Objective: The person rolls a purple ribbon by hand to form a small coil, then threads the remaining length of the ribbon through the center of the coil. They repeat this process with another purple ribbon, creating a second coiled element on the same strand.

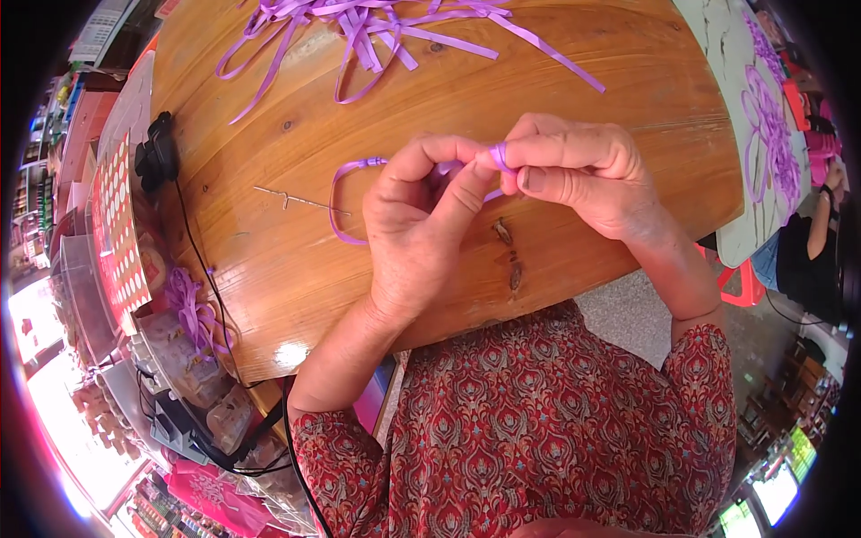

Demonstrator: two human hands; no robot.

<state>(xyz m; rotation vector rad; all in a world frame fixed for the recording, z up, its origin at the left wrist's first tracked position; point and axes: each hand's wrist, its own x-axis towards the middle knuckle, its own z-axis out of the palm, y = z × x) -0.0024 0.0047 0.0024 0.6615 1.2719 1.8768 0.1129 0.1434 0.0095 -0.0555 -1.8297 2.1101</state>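
Note:
A narrow purple ribbon [336,202] passes through both my hands above the wooden table [269,332]. My left hand [417,215] pinches it between thumb and forefinger, and part of its loop hangs to the left of that hand. Close against those fingertips, my right hand [574,170] is closed on the same ribbon, which bends round at the fingertips. Whether a knot is there, the fingers hide. Left of the ribbon loop lies a thin metal tool [291,198] with a short crosspiece, its right end reaching the loop.
A heap of purple ribbons [368,27] lies at the table's far side. On the left edge sit a black object with a cable [159,152] and a dotted box [123,229]. More purple ribbons [769,134] rest on a white surface to the right, near another person's arm [821,220].

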